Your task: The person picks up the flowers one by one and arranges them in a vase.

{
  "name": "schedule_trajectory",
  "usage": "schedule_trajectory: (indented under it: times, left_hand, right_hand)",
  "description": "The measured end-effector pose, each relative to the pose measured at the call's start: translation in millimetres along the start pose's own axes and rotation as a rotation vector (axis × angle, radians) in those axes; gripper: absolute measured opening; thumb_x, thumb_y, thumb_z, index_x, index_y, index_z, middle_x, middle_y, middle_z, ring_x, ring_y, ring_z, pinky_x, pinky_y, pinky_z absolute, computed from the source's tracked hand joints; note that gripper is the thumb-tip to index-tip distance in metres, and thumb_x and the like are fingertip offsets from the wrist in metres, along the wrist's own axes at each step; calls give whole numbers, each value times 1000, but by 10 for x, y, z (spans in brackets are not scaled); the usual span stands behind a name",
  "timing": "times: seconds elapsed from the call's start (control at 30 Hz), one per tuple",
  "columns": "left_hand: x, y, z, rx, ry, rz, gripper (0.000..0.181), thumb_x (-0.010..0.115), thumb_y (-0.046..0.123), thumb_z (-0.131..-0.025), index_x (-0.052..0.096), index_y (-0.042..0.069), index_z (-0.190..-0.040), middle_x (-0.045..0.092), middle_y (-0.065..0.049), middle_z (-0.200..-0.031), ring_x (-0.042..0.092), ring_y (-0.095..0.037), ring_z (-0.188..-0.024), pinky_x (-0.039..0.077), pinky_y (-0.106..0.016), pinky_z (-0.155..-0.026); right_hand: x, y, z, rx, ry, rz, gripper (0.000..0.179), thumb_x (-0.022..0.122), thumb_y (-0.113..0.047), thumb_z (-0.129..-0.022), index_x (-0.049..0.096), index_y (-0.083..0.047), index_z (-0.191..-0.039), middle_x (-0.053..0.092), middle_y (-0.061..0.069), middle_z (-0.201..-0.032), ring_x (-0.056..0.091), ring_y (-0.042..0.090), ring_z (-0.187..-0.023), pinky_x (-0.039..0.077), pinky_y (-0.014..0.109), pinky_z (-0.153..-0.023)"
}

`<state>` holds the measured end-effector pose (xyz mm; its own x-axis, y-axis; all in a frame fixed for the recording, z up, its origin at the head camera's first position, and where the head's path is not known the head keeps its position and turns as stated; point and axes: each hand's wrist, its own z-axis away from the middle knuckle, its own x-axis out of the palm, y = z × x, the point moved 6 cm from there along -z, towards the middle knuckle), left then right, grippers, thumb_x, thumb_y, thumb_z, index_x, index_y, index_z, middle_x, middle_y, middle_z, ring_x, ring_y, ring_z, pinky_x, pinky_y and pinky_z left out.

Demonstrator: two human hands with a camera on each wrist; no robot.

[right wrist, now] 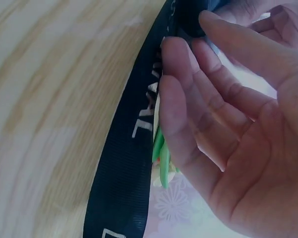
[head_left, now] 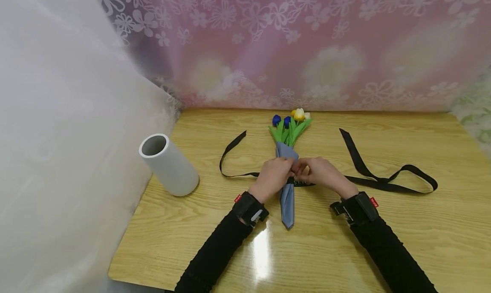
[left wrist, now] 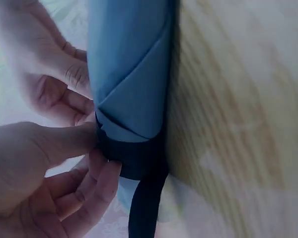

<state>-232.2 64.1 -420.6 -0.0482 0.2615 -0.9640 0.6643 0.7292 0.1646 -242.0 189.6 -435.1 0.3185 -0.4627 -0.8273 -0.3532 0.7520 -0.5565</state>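
A bouquet of artificial tulips (head_left: 298,115) with blue, yellow and white heads lies on the table, its stems rolled in blue-grey wrapping (head_left: 287,201). Around the wrapping's middle passes a black ribbon (head_left: 377,184) with pale lettering. My left hand (head_left: 271,178) pinches the ribbon at the front of the wrap; in the left wrist view its thumb and fingertips (left wrist: 109,173) meet at the band. From the other side, my right hand (head_left: 323,173) holds the ribbon close to the left fingers, its thumb at the dark band and its other fingers (right wrist: 176,99) loosely bent beside the lettered length.
A white cylindrical vase (head_left: 168,165) stands upright at the table's left side. One ribbon tail (head_left: 226,154) curves out leftward; the other loops over the table (head_left: 441,233) on the right. A pink floral curtain (head_left: 268,50) hangs behind, with a white sheet (head_left: 69,135) at the left.
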Motion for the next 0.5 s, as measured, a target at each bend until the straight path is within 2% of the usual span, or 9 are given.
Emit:
schedule_trajectory:
  times: [0.13, 0.2, 0.33, 0.5]
  left_hand:
    - [-24, -47, -19, 30, 7, 46, 11, 63, 25, -103, 66, 16, -107, 67, 1, -86, 56, -11, -63, 41, -20, -52]
    - [-52, -83, -32, 30, 7, 70, 10, 61, 24, -103, 67, 17, -108, 67, 1, -90, 55, -11, -64, 40, -20, -52]
    - [-94, -151, -39, 5, -15, 128, 10, 60, 21, -104, 67, 17, -110, 68, -1, -97, 59, -12, -73, 45, -23, -56]
    - [-127, -187, -49, -4, -43, 204, 15, 61, 23, -103, 67, 14, -114, 68, -3, -101, 63, -15, -83, 51, -26, -66]
  right_hand:
    - [-23, 1, 1, -2, 13, -20, 19, 77, -18, -91, 68, -10, -106, 72, 5, -96, 58, 11, -60, 46, 27, -54]
    - [-41, -12, -7, -7, 22, -35, 17, 75, -17, -93, 68, -10, -106, 72, 5, -94, 61, 13, -61, 48, 27, -53]
    - [-52, -59, -19, -26, 50, -61, 8, 71, -12, -95, 67, -9, -102, 70, 6, -91, 62, 13, -62, 49, 26, -52]
    - [-63, -97, -16, -19, 113, -52, 5, 66, -10, -97, 66, -8, -101, 67, 6, -89, 53, 13, -60, 41, 25, -51]
